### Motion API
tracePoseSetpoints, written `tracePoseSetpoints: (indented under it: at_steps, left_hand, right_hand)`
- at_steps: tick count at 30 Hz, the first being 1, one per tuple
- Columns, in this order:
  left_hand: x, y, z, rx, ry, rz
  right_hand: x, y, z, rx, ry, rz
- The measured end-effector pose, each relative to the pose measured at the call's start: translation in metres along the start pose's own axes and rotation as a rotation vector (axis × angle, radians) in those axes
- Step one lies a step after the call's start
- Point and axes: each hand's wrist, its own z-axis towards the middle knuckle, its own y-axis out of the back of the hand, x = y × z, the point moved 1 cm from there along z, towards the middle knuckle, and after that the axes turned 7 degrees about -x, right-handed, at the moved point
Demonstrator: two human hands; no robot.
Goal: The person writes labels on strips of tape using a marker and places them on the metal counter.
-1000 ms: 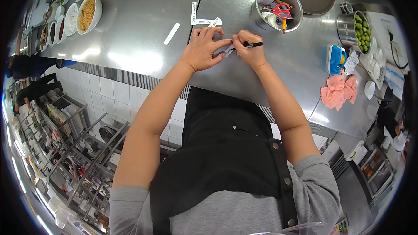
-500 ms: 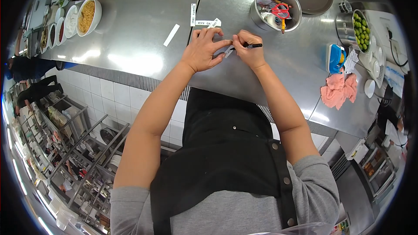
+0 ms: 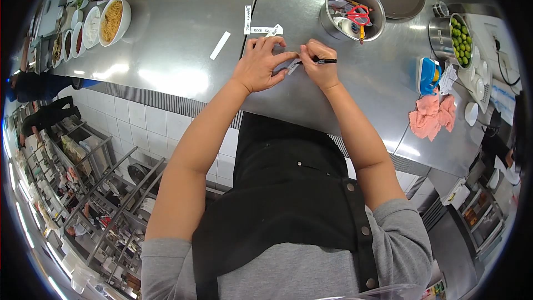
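My right hand [image 3: 320, 66] grips a black marker [image 3: 326, 61], its writing end down by a small white label strip [image 3: 293, 66] on the steel counter. Dark writing shows on that strip. My left hand [image 3: 260, 65] lies with fingers spread, its thumb and forefinger on either side of the strip and near its edges. Just beyond my left fingers are a written label [image 3: 266, 30] with a smaller piece overlapping it, and another written label [image 3: 247, 20] set at right angles. A blank white strip [image 3: 220, 45] lies farther left.
A steel pot [image 3: 352, 33] holds red scissors [image 3: 360, 15] and pens. To the right are a blue tape dispenser [image 3: 427, 75], a pink cloth [image 3: 426, 116] and a container of green limes [image 3: 460, 41]. White bowls [image 3: 125, 18] line the left. Other people stand far left and right.
My right hand and the marker have shifted very slightly right and down along the strip, showing more of its writing. My left hand stays almost in place.
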Motion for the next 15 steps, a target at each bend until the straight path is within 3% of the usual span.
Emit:
tracePoseSetpoints:
  at_steps: [2,5,15]
  left_hand:
    - [-0.0005,0.0003,0.0005,0.002,0.003,-0.003]
    - [0.0008,-0.0012,0.0,0.001,0.003,-0.018]
    - [0.001,-0.0014,0.0001,0.004,0.0,-0.005]
  right_hand:
    - [-0.0018,0.0004,-0.002,-0.048,-0.092,-0.014]
    - [0.0022,-0.0008,0.0018,-0.033,0.004,-0.046]
    - [-0.0001,0.001,0.0001,-0.026,-0.028,-0.03]
